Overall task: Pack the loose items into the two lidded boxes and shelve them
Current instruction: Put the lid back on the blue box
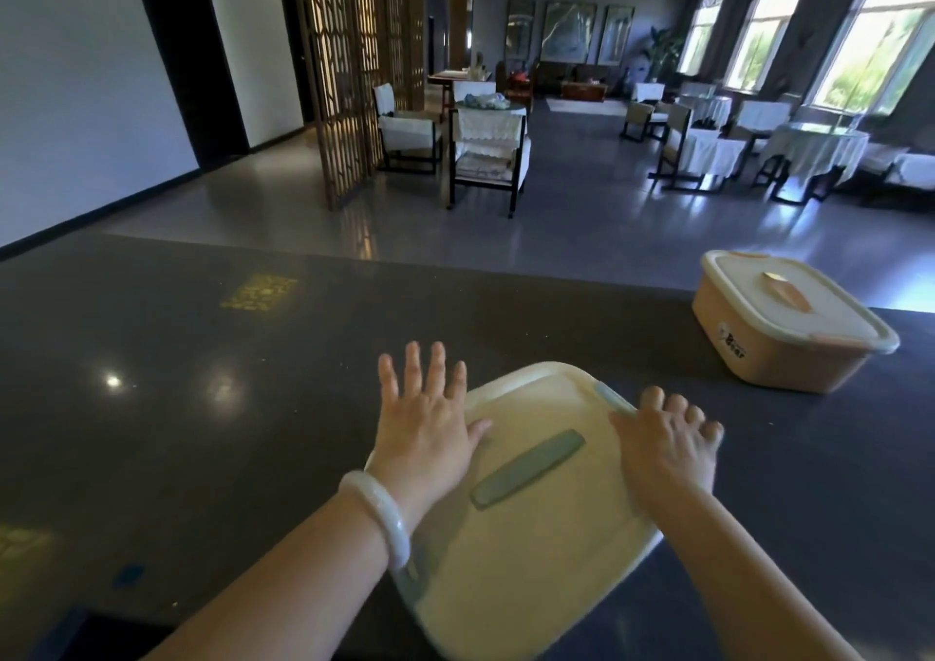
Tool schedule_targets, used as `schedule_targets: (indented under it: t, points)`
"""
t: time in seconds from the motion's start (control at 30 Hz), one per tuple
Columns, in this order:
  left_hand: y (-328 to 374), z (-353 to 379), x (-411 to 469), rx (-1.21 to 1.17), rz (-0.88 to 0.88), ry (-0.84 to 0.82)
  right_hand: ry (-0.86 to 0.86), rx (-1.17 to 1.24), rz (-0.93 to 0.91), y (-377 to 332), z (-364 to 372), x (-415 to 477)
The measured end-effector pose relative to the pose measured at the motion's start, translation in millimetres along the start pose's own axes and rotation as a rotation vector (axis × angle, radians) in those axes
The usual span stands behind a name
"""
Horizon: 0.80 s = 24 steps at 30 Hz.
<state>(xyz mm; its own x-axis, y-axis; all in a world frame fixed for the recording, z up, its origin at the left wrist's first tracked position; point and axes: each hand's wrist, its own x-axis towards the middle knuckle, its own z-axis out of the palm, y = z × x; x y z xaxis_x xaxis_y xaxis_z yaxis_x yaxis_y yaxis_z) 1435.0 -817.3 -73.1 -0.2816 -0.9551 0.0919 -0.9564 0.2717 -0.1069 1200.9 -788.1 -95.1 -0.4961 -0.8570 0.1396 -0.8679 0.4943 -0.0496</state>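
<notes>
Lower centre: cream box (531, 534), lidded, on dark counter (202, 357). Flat on lid's left edge, left hand (425, 422), fingers spread straight. Curled over right rim, right hand (668, 443), gripping. Mid right: pink box (789, 321), lidded, well apart.

Two bare forearms show, the left forearm (283, 574) at about 7 o'clock in the view, the right forearm (749, 559) at about 5 o'clock. The left hand (425, 428) has a thick, smooth bangle (377, 519) on its wrist, milky white, slightly translucent, softly glossy. The right hand (663, 453) and wrist are bare
</notes>
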Motion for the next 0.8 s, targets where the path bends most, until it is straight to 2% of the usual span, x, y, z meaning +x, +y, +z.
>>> schedule_targets:
  t: [0.1,0.23,0.3,0.4,0.5,0.67,0.8]
  points:
    - [-10.1,5.4,-42.6,-0.263,-0.134,-0.09,-0.051,0.029,0.05,27.5,-2.8,-15.7]
    - [-0.7,15.6,-93.7,-0.531,-0.299,-0.179,-0.228,0.54,0.071,42.4,5.0,-23.4]
    - [8.5,20.4,-103.6,-0.597,-0.311,-0.149,-0.274,0.708,0.076,43.5,5.3,-22.6]
    - [4.1,32.1,-89.1,-0.613,-0.261,-0.029,-0.254,0.766,0.076,45.3,7.2,-22.7]
    - [-10.7,41.9,-57.9,-0.62,-0.145,0.01,-0.17,0.863,0.131,44.6,11.0,-27.7]
    - [-25.5,45.8,-5.0,-0.67,0.024,-0.002,-0.026,0.958,0.216,38.7,15.7,-29.9]
    - [-19.3,48.0,38.3,-0.69,0.076,0.002,0.004,0.999,0.285,38.9,18.8,-6.9]
